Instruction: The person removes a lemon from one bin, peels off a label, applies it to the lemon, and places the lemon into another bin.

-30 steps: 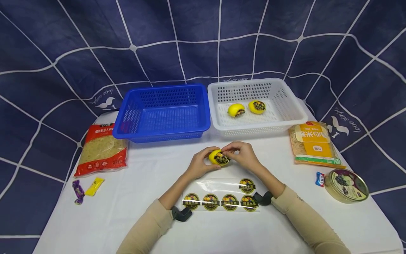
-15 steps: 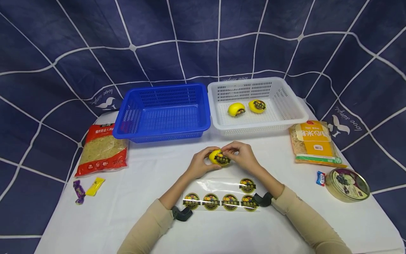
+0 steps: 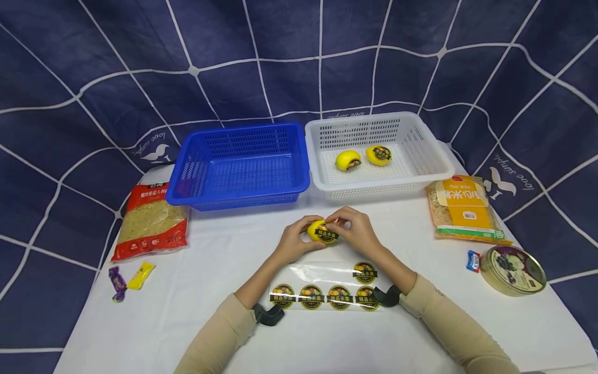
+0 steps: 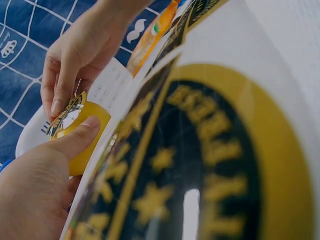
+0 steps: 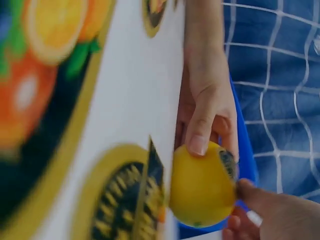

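My left hand (image 3: 291,243) grips a yellow lemon (image 3: 315,229) above the white table, thumb and fingers round its left side. On the lemon's right side is a round black-and-gold label sticker (image 3: 325,235). The thumb and finger of my right hand (image 3: 358,232) pinch the sticker's edge. The left wrist view shows part of this sticker (image 4: 70,116) standing off the lemon's skin. In the right wrist view, the lemon (image 5: 202,185) sits under the left thumb. Below the hands lies a clear sheet (image 3: 308,271) with several like stickers.
A blue basket (image 3: 238,200) and a white basket (image 3: 383,184) with two stickered lemons (image 3: 348,160) stand behind. A red pasta bag (image 3: 151,221) and two candies (image 3: 141,275) lie left. Right are a noodle bag (image 3: 467,210), a small blue-red packet (image 3: 473,261) and a round tin (image 3: 513,271).
My right fingers shift very slightly along the sticker's edge. The lemon and my left hand stay nearly in place.
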Action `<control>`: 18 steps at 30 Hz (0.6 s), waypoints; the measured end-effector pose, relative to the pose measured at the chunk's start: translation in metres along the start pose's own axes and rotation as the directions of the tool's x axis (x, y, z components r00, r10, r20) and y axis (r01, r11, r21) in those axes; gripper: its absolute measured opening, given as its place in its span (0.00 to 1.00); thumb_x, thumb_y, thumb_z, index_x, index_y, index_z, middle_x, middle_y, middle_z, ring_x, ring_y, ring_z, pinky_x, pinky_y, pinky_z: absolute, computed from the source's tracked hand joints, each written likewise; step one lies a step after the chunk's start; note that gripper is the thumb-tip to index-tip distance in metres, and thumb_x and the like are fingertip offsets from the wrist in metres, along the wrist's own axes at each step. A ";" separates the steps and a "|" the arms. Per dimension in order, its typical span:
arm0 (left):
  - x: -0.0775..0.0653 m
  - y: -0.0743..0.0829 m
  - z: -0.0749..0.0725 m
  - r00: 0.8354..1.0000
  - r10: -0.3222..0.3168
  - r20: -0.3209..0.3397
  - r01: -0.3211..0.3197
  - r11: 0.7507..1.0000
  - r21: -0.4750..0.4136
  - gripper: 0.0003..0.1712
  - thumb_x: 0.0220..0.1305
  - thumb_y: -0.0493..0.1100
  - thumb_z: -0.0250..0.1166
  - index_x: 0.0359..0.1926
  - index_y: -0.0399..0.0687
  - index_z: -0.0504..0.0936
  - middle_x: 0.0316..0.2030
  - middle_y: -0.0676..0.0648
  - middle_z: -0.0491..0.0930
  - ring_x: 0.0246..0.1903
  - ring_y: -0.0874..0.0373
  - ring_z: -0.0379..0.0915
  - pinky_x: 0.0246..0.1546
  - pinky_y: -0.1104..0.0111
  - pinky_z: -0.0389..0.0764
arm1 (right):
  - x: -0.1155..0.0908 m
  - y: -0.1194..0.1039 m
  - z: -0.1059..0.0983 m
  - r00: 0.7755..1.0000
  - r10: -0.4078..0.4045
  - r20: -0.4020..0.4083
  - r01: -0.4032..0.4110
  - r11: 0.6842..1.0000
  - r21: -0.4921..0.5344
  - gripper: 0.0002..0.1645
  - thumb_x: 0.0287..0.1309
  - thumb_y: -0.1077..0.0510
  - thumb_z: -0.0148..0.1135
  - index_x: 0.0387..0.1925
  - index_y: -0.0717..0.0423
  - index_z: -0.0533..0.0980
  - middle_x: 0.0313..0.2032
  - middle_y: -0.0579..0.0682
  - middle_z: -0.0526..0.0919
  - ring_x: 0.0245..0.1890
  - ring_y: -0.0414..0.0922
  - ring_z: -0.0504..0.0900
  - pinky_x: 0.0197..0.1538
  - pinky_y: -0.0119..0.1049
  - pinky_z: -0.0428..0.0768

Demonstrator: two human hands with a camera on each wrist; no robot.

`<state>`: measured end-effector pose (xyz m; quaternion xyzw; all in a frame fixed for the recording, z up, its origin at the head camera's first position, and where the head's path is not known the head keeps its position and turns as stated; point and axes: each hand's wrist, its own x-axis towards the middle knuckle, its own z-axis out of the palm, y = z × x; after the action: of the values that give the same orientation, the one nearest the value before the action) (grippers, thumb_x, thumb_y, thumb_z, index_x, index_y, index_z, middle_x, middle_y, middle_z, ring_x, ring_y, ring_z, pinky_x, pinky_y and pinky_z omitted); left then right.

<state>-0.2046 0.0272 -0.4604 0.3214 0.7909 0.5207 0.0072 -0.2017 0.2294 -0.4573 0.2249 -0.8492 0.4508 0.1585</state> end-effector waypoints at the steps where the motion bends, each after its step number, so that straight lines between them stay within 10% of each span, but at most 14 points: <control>1: 0.000 0.000 0.000 1.000 -0.002 -0.002 0.002 1.000 -0.005 0.36 0.42 0.33 0.75 0.55 0.37 0.72 0.51 0.40 0.75 0.48 0.49 0.75 0.51 0.66 0.76 | -0.001 0.004 0.001 1.000 -0.029 -0.009 0.029 1.000 0.002 0.08 0.47 0.57 0.71 0.31 0.53 0.82 0.31 0.43 0.81 0.30 0.39 0.77 0.35 0.30 0.80; 9: 0.000 -0.001 0.002 0.999 -0.032 -0.038 0.032 0.999 0.000 0.34 0.44 0.34 0.74 0.55 0.37 0.72 0.52 0.40 0.75 0.49 0.48 0.75 0.52 0.67 0.76 | -0.011 0.030 0.008 0.970 -0.230 -0.074 0.235 0.969 0.079 0.19 0.39 0.63 0.75 0.39 0.53 0.82 0.42 0.48 0.80 0.44 0.45 0.76 0.50 0.35 0.75; 18: 0.000 0.000 0.001 0.997 -0.036 -0.066 0.037 0.999 0.007 0.34 0.44 0.34 0.74 0.55 0.36 0.72 0.51 0.40 0.76 0.47 0.49 0.76 0.52 0.68 0.75 | -0.012 0.034 0.014 0.968 -0.248 -0.028 0.249 0.966 0.073 0.25 0.38 0.58 0.76 0.44 0.50 0.81 0.47 0.46 0.77 0.48 0.44 0.73 0.54 0.35 0.73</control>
<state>-0.2043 0.0276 -0.4607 0.2895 0.7986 0.5275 -0.0106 -0.2102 0.2368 -0.4943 0.3312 -0.7950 0.4614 0.2132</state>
